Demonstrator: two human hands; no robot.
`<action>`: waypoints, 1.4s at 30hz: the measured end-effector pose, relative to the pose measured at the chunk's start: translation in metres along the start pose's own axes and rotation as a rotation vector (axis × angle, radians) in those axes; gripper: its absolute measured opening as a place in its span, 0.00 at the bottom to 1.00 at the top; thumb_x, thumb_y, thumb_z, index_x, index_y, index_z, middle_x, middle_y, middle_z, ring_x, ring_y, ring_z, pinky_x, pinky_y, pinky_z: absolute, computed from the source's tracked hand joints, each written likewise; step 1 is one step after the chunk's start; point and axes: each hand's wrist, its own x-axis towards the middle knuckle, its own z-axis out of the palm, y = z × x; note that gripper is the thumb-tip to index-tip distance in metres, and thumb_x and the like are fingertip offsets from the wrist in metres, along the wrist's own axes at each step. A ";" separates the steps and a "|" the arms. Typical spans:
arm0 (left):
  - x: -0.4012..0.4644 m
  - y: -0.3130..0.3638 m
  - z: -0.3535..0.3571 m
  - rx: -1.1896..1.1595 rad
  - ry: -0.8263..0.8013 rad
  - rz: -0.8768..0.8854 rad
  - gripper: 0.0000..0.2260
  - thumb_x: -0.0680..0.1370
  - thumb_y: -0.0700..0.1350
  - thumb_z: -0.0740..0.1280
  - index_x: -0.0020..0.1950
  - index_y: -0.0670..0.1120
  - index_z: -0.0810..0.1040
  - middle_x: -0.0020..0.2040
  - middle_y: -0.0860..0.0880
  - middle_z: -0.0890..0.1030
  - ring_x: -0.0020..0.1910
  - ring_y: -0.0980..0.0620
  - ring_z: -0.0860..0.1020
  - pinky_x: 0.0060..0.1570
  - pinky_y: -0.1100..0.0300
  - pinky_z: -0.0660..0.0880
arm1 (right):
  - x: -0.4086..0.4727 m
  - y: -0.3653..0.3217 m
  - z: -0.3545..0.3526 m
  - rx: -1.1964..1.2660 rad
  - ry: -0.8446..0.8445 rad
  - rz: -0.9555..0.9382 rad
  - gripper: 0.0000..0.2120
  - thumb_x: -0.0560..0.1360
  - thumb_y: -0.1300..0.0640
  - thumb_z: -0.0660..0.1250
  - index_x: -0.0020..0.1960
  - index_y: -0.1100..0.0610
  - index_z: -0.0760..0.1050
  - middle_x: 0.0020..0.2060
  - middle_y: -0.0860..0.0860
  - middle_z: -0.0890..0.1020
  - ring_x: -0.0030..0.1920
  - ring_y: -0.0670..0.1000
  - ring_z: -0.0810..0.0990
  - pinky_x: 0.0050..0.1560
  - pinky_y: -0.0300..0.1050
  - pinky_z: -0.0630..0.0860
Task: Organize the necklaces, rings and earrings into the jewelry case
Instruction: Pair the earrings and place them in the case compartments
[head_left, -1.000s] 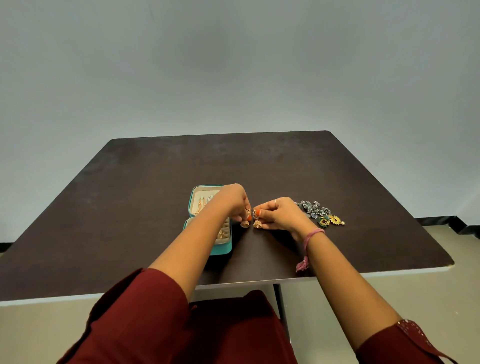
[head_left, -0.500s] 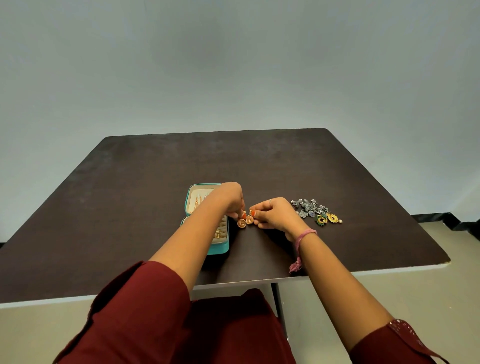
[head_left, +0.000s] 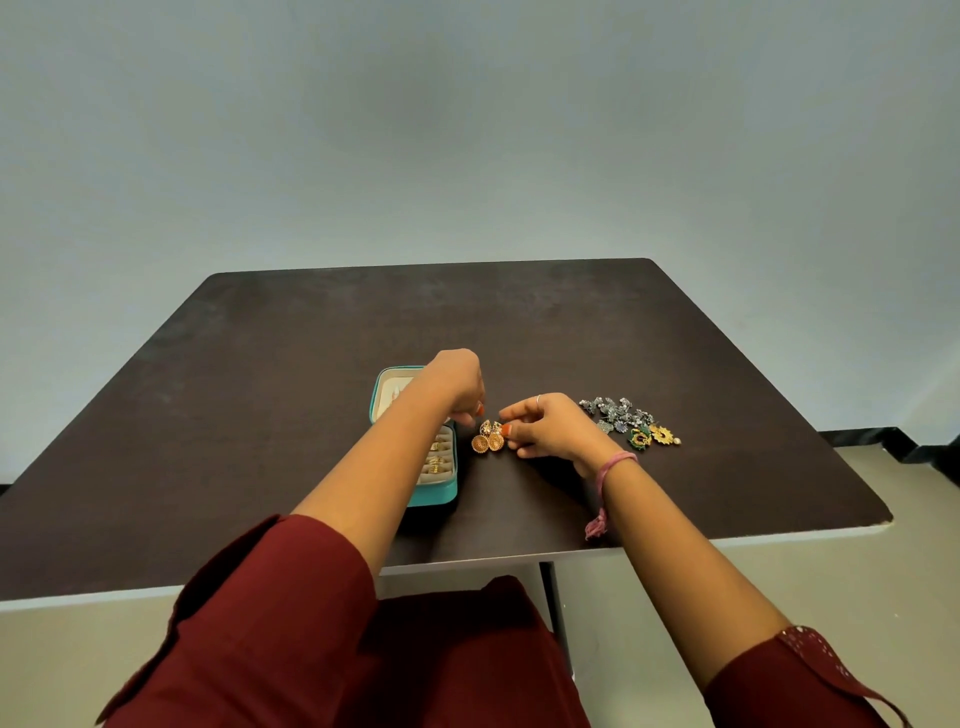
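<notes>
An open teal jewelry case (head_left: 434, 493) lies on the dark table (head_left: 649, 338), with several gold rings (head_left: 439, 460) in its slots and its lid (head_left: 389, 397) tipped back. Just right of the case, a pair of gold bell-shaped earrings (head_left: 488, 441) hangs close together. My right hand (head_left: 550, 426) pinches them at their tops between thumb and forefinger. My left hand (head_left: 460, 387) is above the case with its fingers curled down. Its fingertips are just over the earrings, and I cannot tell whether they touch them.
A pile of loose earrings (head_left: 615, 410), several silver, plus a green one (head_left: 640, 439) and a yellow flower one (head_left: 662, 434), lies right of my right hand. The table's near edge (head_left: 753, 540) runs under my forearms. A plain wall stands behind.
The two gold earrings, held one in each hand before, now hang side by side at my right fingertips. My left hand has lifted slightly up and away from them.
</notes>
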 end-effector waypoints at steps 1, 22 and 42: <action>-0.001 0.001 -0.001 -0.005 0.016 0.011 0.10 0.78 0.34 0.62 0.57 0.34 0.78 0.34 0.48 0.76 0.28 0.56 0.75 0.21 0.73 0.68 | 0.000 0.000 0.000 0.003 0.006 -0.005 0.12 0.77 0.69 0.63 0.60 0.65 0.74 0.36 0.52 0.78 0.34 0.45 0.77 0.32 0.31 0.77; -0.022 0.056 0.057 -0.067 0.154 0.355 0.10 0.75 0.38 0.65 0.52 0.44 0.84 0.50 0.45 0.84 0.53 0.50 0.80 0.49 0.65 0.72 | -0.055 0.039 -0.109 -0.123 0.407 -0.225 0.09 0.76 0.68 0.65 0.53 0.61 0.80 0.36 0.52 0.82 0.35 0.47 0.81 0.37 0.36 0.78; -0.008 0.077 0.168 -0.147 0.311 0.545 0.24 0.78 0.51 0.65 0.73 0.48 0.66 0.64 0.47 0.69 0.59 0.47 0.74 0.59 0.48 0.73 | -0.047 0.094 -0.117 -0.374 0.698 -0.246 0.06 0.75 0.51 0.68 0.51 0.47 0.81 0.44 0.47 0.80 0.42 0.44 0.77 0.43 0.40 0.74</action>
